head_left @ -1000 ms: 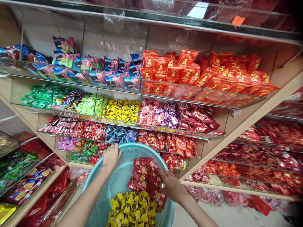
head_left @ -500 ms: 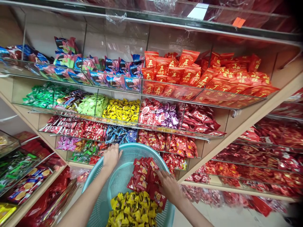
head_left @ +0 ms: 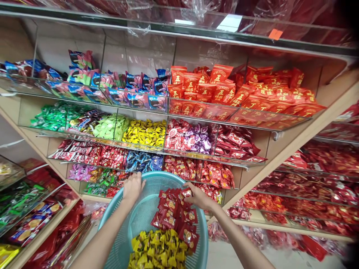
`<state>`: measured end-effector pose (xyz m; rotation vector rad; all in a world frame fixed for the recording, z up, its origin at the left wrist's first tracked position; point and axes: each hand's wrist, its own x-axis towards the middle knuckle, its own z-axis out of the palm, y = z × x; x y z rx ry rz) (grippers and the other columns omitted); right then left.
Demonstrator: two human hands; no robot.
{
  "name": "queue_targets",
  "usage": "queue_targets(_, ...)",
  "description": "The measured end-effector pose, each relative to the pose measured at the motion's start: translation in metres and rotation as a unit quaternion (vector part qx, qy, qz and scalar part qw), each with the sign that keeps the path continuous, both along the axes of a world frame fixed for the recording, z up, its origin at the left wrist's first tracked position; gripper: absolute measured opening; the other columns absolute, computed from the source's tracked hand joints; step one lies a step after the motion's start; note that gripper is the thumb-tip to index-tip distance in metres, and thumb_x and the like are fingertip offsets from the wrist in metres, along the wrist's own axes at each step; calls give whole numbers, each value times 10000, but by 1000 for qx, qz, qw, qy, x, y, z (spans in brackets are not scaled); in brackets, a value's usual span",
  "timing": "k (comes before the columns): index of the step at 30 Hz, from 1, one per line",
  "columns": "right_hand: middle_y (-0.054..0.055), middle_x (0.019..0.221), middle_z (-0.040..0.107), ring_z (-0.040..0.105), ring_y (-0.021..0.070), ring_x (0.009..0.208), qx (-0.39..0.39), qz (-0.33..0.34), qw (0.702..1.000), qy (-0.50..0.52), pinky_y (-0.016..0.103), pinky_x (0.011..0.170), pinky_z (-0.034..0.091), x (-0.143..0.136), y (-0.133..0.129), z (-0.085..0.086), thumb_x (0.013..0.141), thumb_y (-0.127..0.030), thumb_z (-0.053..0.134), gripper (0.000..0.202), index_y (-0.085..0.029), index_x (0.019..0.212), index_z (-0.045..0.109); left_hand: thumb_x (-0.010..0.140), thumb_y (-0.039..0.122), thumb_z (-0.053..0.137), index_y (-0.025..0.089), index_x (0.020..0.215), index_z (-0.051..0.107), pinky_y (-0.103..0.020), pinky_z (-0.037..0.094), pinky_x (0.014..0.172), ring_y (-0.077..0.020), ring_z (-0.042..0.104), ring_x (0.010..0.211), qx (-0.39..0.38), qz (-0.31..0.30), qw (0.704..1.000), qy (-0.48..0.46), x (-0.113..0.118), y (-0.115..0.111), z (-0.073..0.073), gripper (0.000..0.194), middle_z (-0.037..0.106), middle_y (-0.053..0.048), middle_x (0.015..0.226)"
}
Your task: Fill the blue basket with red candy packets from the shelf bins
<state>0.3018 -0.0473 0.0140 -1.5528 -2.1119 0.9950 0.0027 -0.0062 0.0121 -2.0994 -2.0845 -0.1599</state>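
My left hand (head_left: 133, 188) is closed over the far left rim of a round teal plastic basket (head_left: 110, 228). Over the basket's right side, my right hand (head_left: 198, 196) pinches a small red candy packet (head_left: 186, 192) between thumb and fingers. Right below it, a pile of dark red candy packets (head_left: 169, 211) with an orange print lies inside the basket. Yellow wrapped candies (head_left: 158, 248) cover the basket's near part, partly beneath the red ones.
Beyond the basket rise tiered shelves with clear dividers. They hold red packets (head_left: 179, 168), yellow candies (head_left: 144, 132), green candies (head_left: 56, 116) and larger red-orange bags (head_left: 218, 89). More stocked shelves (head_left: 316, 179) stand at right, and a lower rack (head_left: 21, 209) at left.
My right hand has lifted from the red pile up toward the basket's far right rim, with a red candy packet in its fingers. My left hand keeps its grip on the rim.
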Motion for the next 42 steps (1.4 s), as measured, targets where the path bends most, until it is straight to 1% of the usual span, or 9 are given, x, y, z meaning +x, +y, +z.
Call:
queue_targets(5,72,1100,511,478,212,988,3,36,997,-68,308,807,379,-6,6,-13,703,-255,559,544,-232,1215,375,848,395,273,147,993,478,-353,384,763,-229,534,881,-4,2,1000,-3,0,0,2,352,564,-125,950)
queue_targets(9,89,1153,479,441,208,1059,112,33,985,-124,311,874,349,-8,0,-10,731,-139,481,458,-202,1180,414,848,393,268,145,985,477,-355,388,750,-232,537,866,-2,1,1000,4,0,-1,2,352,564,-121,936)
queue_targets(13,82,1061,495,468,201,999,205,-34,965,-161,304,841,372,-11,-14,-3,759,-119,443,350,-197,1100,462,846,388,271,139,983,479,-361,390,734,-243,538,862,3,-3,1000,6,1,-1,2,352,562,-126,932)
queue_targets(16,89,1025,506,519,181,907,179,-74,969,-154,286,779,407,-15,-25,-5,809,-163,406,297,-185,1103,441,844,390,279,140,991,479,-363,386,746,-245,537,877,-6,1,1000,-4,1,-1,3,352,559,-135,950)
queue_targets(19,104,1032,503,528,194,914,164,-92,968,-169,299,773,416,-20,-32,-10,823,-176,394,280,-168,1099,438,845,393,288,141,992,476,-358,382,753,-240,537,884,-10,4,1000,-7,2,-1,5,347,559,-135,951)
queue_targets(26,93,1053,481,538,188,891,189,-98,964,-162,291,736,440,-31,-36,-26,813,-166,412,256,-176,1068,443,845,385,295,146,979,479,-344,386,749,-227,538,870,-7,6,1000,-1,2,-2,6,330,565,-124,940)
queue_targets(32,85,1012,499,476,231,981,250,-91,938,-222,368,848,389,-42,-35,-39,791,-212,489,199,-189,988,475,849,386,284,140,978,472,-336,384,722,-230,541,846,7,-6,1000,10,1,-1,3,336,564,-123,920)
queue_targets(37,76,973,523,488,227,947,231,-69,948,-209,349,810,399,-37,-32,-29,776,-233,525,225,-187,993,488,852,383,275,136,978,474,-346,384,736,-231,537,856,4,-4,1000,6,1,-1,3,341,562,-126,922)
queue_targets(42,87,999,524,488,202,947,232,-117,957,-132,308,792,396,-21,2,-2,832,-333,434,265,-176,1041,482,851,390,276,145,996,472,-349,382,756,-227,532,872,-6,4,1000,-9,1,-1,4,345,562,-126,943)
